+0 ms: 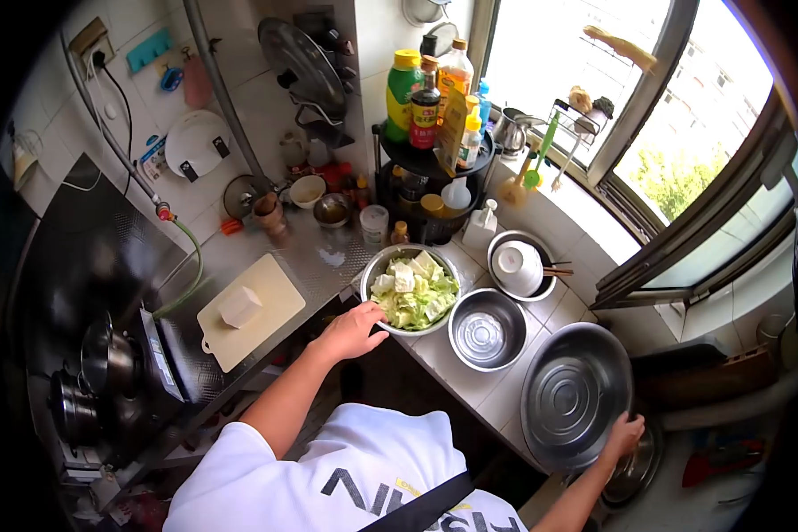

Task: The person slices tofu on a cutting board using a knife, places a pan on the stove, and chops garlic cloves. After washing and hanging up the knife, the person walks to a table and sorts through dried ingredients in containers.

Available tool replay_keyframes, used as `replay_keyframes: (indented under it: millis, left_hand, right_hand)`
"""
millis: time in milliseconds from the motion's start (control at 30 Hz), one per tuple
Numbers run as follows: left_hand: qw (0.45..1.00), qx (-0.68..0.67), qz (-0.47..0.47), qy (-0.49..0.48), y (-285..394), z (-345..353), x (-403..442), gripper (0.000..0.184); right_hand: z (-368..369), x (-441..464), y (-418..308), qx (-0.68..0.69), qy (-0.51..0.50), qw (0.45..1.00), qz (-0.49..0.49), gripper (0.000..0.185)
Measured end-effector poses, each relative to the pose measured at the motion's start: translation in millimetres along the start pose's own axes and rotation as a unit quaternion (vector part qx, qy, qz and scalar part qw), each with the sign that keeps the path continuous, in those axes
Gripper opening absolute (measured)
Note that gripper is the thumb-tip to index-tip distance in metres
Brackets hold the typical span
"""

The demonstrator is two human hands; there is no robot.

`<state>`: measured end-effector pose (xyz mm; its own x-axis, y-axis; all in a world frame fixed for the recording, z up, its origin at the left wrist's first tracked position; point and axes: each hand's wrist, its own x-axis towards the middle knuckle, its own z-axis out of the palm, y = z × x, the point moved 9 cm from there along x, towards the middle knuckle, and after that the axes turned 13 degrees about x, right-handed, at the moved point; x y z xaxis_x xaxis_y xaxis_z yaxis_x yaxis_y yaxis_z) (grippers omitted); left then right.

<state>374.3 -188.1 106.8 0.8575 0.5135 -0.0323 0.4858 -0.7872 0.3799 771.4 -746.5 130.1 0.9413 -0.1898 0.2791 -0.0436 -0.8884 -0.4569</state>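
Observation:
My left hand is at the near left rim of a metal bowl, fingers curled at its edge. Chopped cabbage fills that bowl, with pale white chunks on top. My right hand grips the lower right rim of a large metal basin, which looks bare inside. Between the two vessels sits a smaller metal bowl. Behind it, another metal bowl holds a white bowl, with chopsticks sticking out to the right.
On the left counter a cutting board carries a white block. Dark pots stand at far left. A rack of sauce bottles fills the corner. An open window juts in at right, above the tiled counter.

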Motion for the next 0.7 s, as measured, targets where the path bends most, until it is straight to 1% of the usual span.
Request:
replay_keyframes:
  millis: [33,67,100,133,167,200,267,333,367,400,433,467,500,533,600,667,700]
  left_hand:
    - [0.999,-0.017,-0.001,0.04,-5.8,-15.9,3.2,0.023]
    - [0.996,-0.035,0.019,0.086,-15.9,-25.9,9.5,0.014]
    - [0.993,-0.043,0.026,0.11,-24.0,-37.8,12.7,0.011]
    - [0.989,-0.049,0.035,0.137,-29.5,-54.7,16.5,0.01]
    - [0.989,-0.057,0.031,0.134,-36.3,-66.9,19.2,0.01]
    - [0.989,-0.064,0.026,0.13,-43.6,-79.3,20.3,0.011]
    - [0.989,-0.077,0.025,0.126,-66.9,-89.8,21.0,0.012]
    - [0.989,-0.099,0.024,0.109,-100.4,-89.2,17.9,0.014]
    - [0.988,-0.11,0.026,0.108,-115.5,-90.4,14.2,0.016]
    - [0.987,-0.128,0.02,0.094,-136.7,-85.2,8.0,0.019]
    - [0.988,-0.129,0.008,0.089,-150.3,-89.8,-1.2,0.021]
    - [0.988,-0.13,-0.002,0.086,-164.2,-95.2,-9.0,0.023]
    - [0.988,-0.133,-0.017,0.072,-184.8,-90.2,-16.4,0.027]
    - [0.989,-0.13,-0.035,0.061,-200.9,-91.3,-24.2,0.028]
    - [0.989,-0.124,-0.077,0.04,-231.2,-95.9,-43.3,0.028]
    - [0.988,-0.111,-0.097,0.038,-264.6,-92.6,-61.3,0.029]
    - [0.985,-0.119,-0.119,0.044,-285.7,-90.8,-74.4,0.029]
  right_hand:
    - [13.7,-13.9,-61.8,0.078,-0.045,0.985,-0.147,0.031]
    - [22.0,-41.4,-131.1,0.152,-0.088,0.941,-0.29,0.025]
    - [5.1,-90.9,-217.2,0.245,-0.144,0.905,-0.317,0.018]
    - [20.6,-118.7,-270.7,0.313,-0.245,0.881,-0.255,0.016]
    - [0.4,-163.6,-339.9,0.379,-0.28,0.813,-0.343,0.017]
    - [-24.2,-213.0,-409.2,0.437,-0.328,0.725,-0.419,0.02]
    - [-48.9,-262.0,-511.6,0.5,-0.356,0.606,-0.507,0.023]
    - [-54.5,-279.1,-608.5,0.53,-0.317,0.54,-0.571,0.027]
    - [-49.6,-280.9,-657.1,0.553,-0.334,0.538,-0.542,0.026]
    - [-40.4,-281.2,-704.6,0.55,-0.343,0.561,-0.515,0.024]
    - [-31.4,-279.8,-749.8,0.56,-0.377,0.571,-0.467,0.024]
    - [-27.7,-279.4,-794.6,0.546,-0.369,0.589,-0.467,0.027]
    - [-25.9,-276.2,-834.4,0.531,-0.306,0.606,-0.507,0.031]
    - [-24.3,-276.5,-867.7,0.484,-0.258,0.632,-0.548,0.034]
    - [-15.8,-281.5,-915.0,0.423,-0.174,0.653,-0.604,0.044]
    - [-3.6,-290.9,-942.1,0.373,-0.162,0.669,-0.622,0.046]
    - [12.4,-298.8,-959.8,0.346,-0.168,0.644,-0.662,0.043]
